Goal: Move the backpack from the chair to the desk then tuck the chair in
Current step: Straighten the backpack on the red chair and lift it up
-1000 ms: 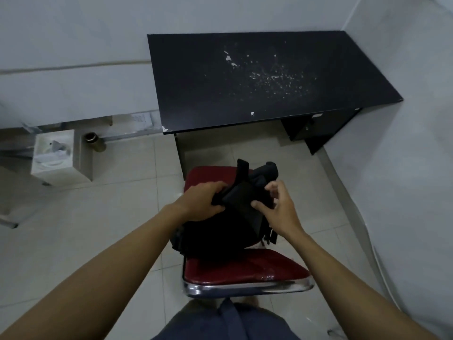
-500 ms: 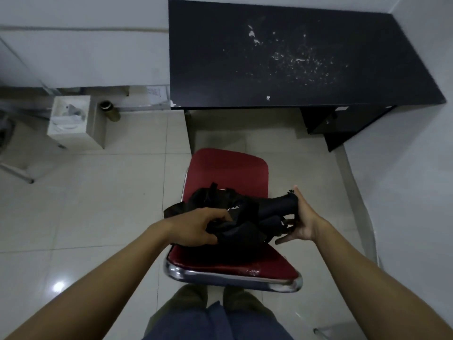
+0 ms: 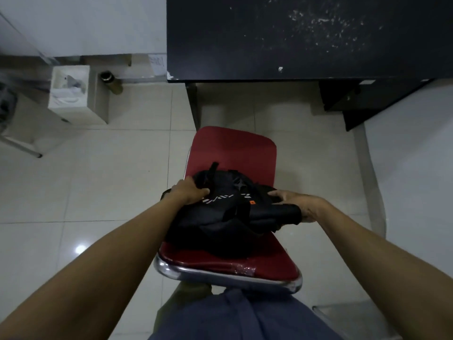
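On the red chair point(image 3: 232, 150) lies a crumpled black backpack point(image 3: 228, 217).

your backpack point(image 3: 228, 217) looks like matt black woven cloth, with a small orange tag and pale printed marks. the chair point(image 3: 235, 153) seat under it is glossy red vinyl, wrinkled at the near edge, rimmed by polished chrome tube. the desk point(image 3: 294, 38) top is matt black laminate, chipped and flecked white. the floor point(image 3: 98, 180) is glossy pale tile. the box point(image 3: 71, 94) looks like smooth white card.
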